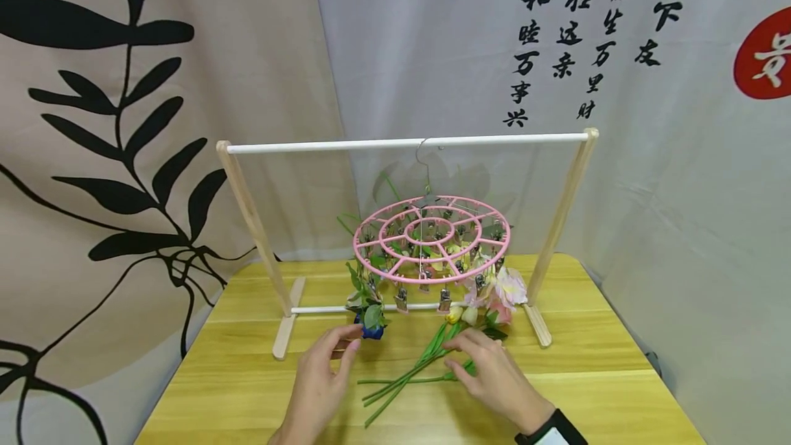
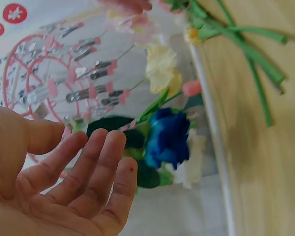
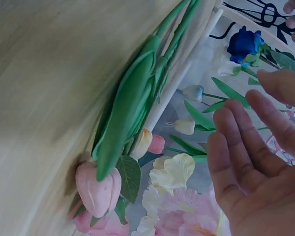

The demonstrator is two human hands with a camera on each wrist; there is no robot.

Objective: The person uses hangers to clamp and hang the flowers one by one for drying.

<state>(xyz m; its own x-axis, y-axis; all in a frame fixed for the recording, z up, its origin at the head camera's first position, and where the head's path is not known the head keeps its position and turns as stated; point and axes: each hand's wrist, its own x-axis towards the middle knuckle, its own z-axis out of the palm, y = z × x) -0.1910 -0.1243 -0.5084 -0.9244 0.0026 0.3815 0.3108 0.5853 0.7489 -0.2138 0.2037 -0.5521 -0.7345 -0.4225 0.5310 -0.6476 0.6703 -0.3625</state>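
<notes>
My left hand (image 1: 321, 376) is beside a blue rose (image 1: 373, 332), its fingers loosely bent and holding nothing. In the left wrist view the same blue rose (image 2: 169, 137) hangs head down just past the fingertips, with dark green leaves. Over a loose bundle of green flower stems (image 1: 417, 366) on the table is my right hand (image 1: 491, 373), relaxed and gripping nothing in the right wrist view. A pale pink tulip (image 3: 98, 189) lies at the head end of that bundle. Behind both hands hangs a pink round clip hanger (image 1: 432, 281) with metal clips.
The hanger's hook hangs on the white top bar (image 1: 309, 147) of a wooden-legged rack. Pink peony-like blossoms (image 1: 510, 287) hang by its right leg (image 1: 562, 211). Pale yellow flowers (image 2: 161, 69) hang under the ring. A printed curtain (image 1: 395, 40) stands behind the wooden table (image 1: 222, 397).
</notes>
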